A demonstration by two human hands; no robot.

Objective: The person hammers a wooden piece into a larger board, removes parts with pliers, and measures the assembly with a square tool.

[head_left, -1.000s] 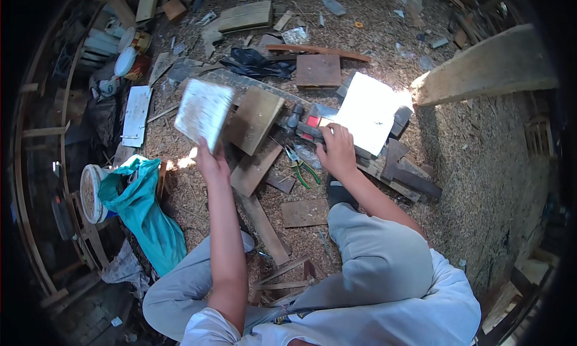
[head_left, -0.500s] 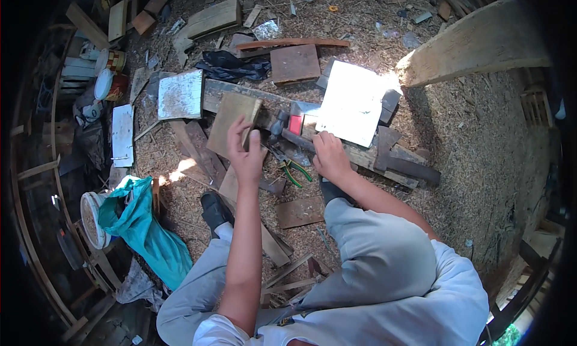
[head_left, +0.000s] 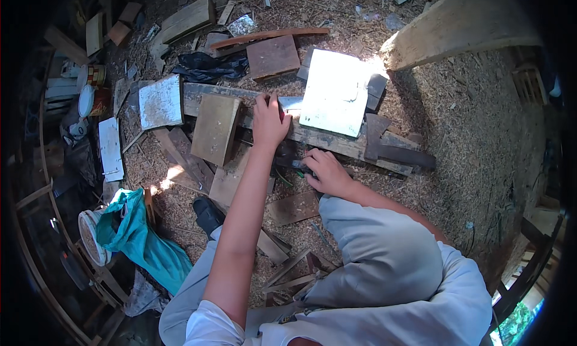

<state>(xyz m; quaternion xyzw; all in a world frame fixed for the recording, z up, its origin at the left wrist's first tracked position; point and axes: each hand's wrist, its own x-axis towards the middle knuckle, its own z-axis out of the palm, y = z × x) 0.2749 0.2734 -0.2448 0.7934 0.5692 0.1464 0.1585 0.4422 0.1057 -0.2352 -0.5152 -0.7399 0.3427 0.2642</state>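
My left hand [head_left: 270, 122] is closed over a red-ended silver tool on the long wooden plank [head_left: 240, 95]. Only a bit of the red [head_left: 281, 113] shows beside the fingers; its silver part [head_left: 293, 104] runs toward a white board [head_left: 334, 94]. My right hand [head_left: 329, 173] is lower, off the plank's near edge, with its fingers curled on the hammer [head_left: 291, 163], mostly in shadow. Green-handled pliers [head_left: 282, 178] lie partly hidden by it. Left of my left hand, a thick wooden block [head_left: 215, 127] rests across the plank.
An axe [head_left: 396, 152] lies at the plank's right end. A whitish board [head_left: 161, 101], a brown block [head_left: 273, 57] and a black plastic bag [head_left: 210, 66] lie around. A large slanting timber [head_left: 463, 30] is at upper right. A teal sack [head_left: 141, 232] stands at left.
My left hand has moved forward and right onto the red-ended tool. My right hand has drawn the hammer nearer, off the plank. The view has shifted slightly.
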